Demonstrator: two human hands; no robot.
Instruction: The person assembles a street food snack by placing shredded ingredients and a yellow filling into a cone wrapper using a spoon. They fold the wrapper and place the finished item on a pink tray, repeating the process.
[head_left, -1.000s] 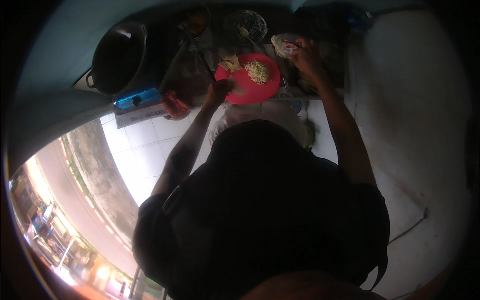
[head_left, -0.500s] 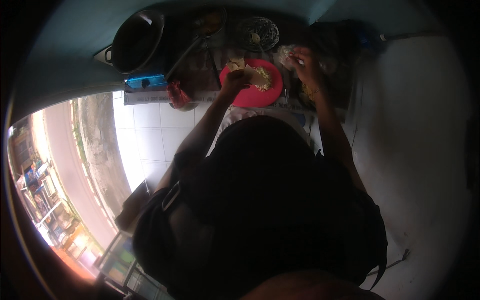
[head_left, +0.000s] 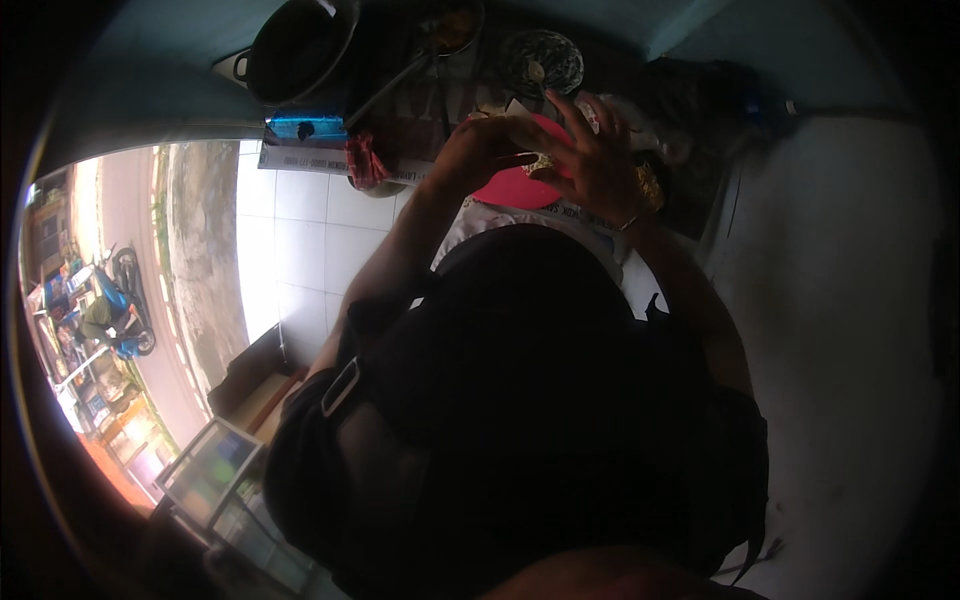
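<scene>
Both my hands meet above a pink plate [head_left: 515,190] on the floor. My left hand [head_left: 475,152] is closed on a thin pale wrapper sheet [head_left: 517,108], most of it hidden behind the fingers. Close beside it, my right hand [head_left: 600,175] has its fingers spread, with the fingertips near the left hand's; whether they touch the sheet I cannot tell. A heap of pale shredded filling [head_left: 541,161] shows on the plate between the hands. Behind the right fingers lies a clear plastic bag [head_left: 630,117].
A large dark wok [head_left: 300,55] stands far left, beside a blue packet [head_left: 302,126] and a red cloth or bag [head_left: 366,160]. A bowl with a spoon [head_left: 541,65] sits beyond the plate. Yellowish food [head_left: 648,185] lies right of my right hand. Printed sheeting covers white tiles [head_left: 300,210].
My right hand has come left from the plastic bag to meet my left hand over the plate. The view has shifted, and a parked motorbike now shows outside at left.
</scene>
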